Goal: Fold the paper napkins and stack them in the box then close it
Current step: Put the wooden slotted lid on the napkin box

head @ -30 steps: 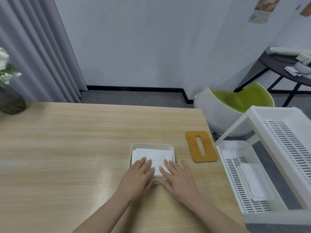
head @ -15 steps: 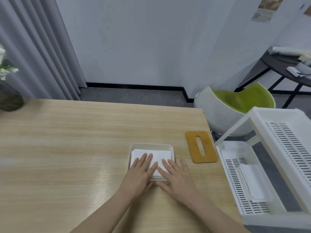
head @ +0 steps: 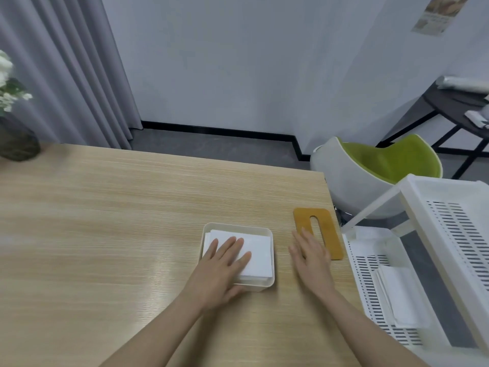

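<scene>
White flowers [head: 8, 86] in a dark vase [head: 17, 141] stand at the far left of the wooden table [head: 105, 221], against grey curtains [head: 58, 70]. Further right, near the table's front, sits the cream box [head: 272, 260], open-topped, with the folded napkins [head: 259, 252] stacked inside and nearly filling it. Left hand [head: 225, 263] lies flat on the stack, fingers straight and slightly spread, pressing the paper down; its heel overlaps the box's near rim. Right hand [head: 312, 255] is just right of the box, fingers straight and relaxed, holding nothing, its fingertips reaching onto the near left part of the lid [head: 325, 229]. This lid, an ochre plate with a long slot, lies flat on the table near its right edge. Beyond the edge stand a white slatted rack [head: 449, 234], more napkins [head: 397, 295] on its lower shelf, and a green chair [head: 383, 165]. Folding and stacking appear finished or nearly so; closing remains. Napkins are judged light, soft and springy, so flat pressure suits them. Lid looks thin, stiff and light; lying flush, it is best slid towards the table edge or tipped up by one long side, then pinched by its edges.
</scene>
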Available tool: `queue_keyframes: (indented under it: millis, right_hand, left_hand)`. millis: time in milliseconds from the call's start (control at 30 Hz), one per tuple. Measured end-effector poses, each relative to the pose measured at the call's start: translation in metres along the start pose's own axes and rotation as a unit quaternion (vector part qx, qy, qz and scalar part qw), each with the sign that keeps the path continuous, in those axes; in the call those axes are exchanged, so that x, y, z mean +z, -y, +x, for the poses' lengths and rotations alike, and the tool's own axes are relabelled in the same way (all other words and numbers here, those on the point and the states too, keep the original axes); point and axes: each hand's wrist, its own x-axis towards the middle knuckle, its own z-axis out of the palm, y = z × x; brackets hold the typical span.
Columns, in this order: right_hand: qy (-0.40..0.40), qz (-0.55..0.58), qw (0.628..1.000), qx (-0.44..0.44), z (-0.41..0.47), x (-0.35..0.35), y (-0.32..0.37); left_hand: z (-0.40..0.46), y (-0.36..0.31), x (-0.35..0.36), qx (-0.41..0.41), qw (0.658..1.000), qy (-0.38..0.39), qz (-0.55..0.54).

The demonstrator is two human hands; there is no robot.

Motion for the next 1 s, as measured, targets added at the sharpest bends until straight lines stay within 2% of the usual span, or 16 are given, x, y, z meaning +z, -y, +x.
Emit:
queue_keyframes:
  millis: [133,233,300,533,767,933,1000]
  right_hand:
    - [0.122,-0.078,0.985,0.095,0.018,0.007,-0.028]
    - [0.187,-0.113,0.967,0.133,0.026,0.012,-0.039]
    - [0.202,-0.123,0.962,0.138,0.029,0.014,-0.042]
    - [0.152,-0.147,0.975,0.061,0.013,0.009,-0.061]
    - [0.150,-0.130,0.980,0.006,-0.030,0.004,-0.077]
    - [0.146,-0.149,0.978,0.001,-0.050,0.002,-0.083]
    - [0.106,-0.152,0.983,0.017,-0.049,0.004,-0.075]
  left_hand:
    - [0.013,0.007,-0.001,0.057,0.998,-0.001,-0.002]
    - [0.025,0.016,0.002,0.052,0.997,0.042,-0.028]
    - [0.029,0.020,0.011,0.039,0.995,0.078,-0.042]
    - [0.028,0.020,0.025,0.025,0.994,0.099,-0.041]
    - [0.028,0.019,0.023,0.020,0.993,0.106,-0.051]
    - [0.029,0.019,0.024,0.015,0.992,0.120,-0.045]
    - [0.029,0.019,0.024,0.013,0.991,0.124,-0.050]
